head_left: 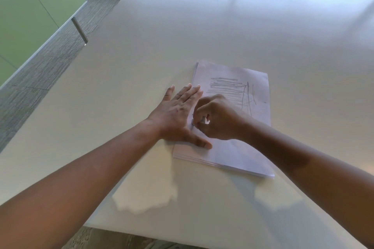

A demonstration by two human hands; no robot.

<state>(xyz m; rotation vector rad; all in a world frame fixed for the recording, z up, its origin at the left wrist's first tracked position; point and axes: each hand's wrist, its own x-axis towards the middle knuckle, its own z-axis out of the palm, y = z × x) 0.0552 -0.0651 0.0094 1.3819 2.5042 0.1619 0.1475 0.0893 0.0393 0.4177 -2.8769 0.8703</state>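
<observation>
So we've got the stack of paper [238, 155] lying flat a bit right of the table's [141, 46] middle, well in from every edge. Our left hand [178, 115] is spread out, fingers straight, pressing down the stack's left edge with the thumb on the top sheet. Our right hand [217, 120] is curled up just beside it, pinching a small pale bit [206, 121]. Can't tell what it is. Tip: we lean on that left palm so the sheets don't skid, and use short, light moves with the right.
</observation>
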